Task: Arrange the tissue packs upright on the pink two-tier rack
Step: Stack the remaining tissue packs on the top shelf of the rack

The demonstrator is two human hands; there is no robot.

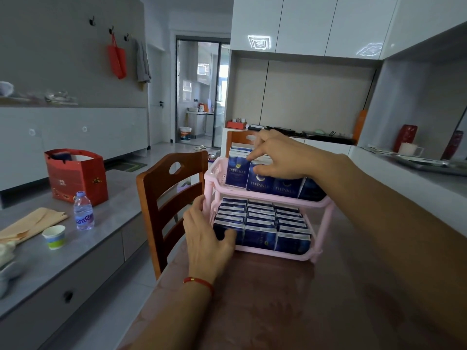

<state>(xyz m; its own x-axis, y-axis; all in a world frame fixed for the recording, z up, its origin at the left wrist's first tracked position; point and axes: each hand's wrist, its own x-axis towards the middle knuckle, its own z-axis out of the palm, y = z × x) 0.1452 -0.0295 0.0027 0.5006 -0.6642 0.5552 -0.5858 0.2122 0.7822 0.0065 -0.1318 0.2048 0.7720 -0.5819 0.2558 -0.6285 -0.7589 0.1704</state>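
The pink two-tier rack stands on the brown table. Both tiers hold several dark blue tissue packs standing upright in rows. My right hand reaches over the upper tier, its fingers and thumb pinching the tops of the front upper packs. My left hand holds the rack's lower left corner, its thumb pressing on the front left pack of the lower tier and its fingers curled round the left post. A red string circles my left wrist.
A wooden chair stands just left of the rack, a second chair behind it. The grey counter at left carries a red gift bag, a water bottle and a paper cup. The brown table stretches toward me.
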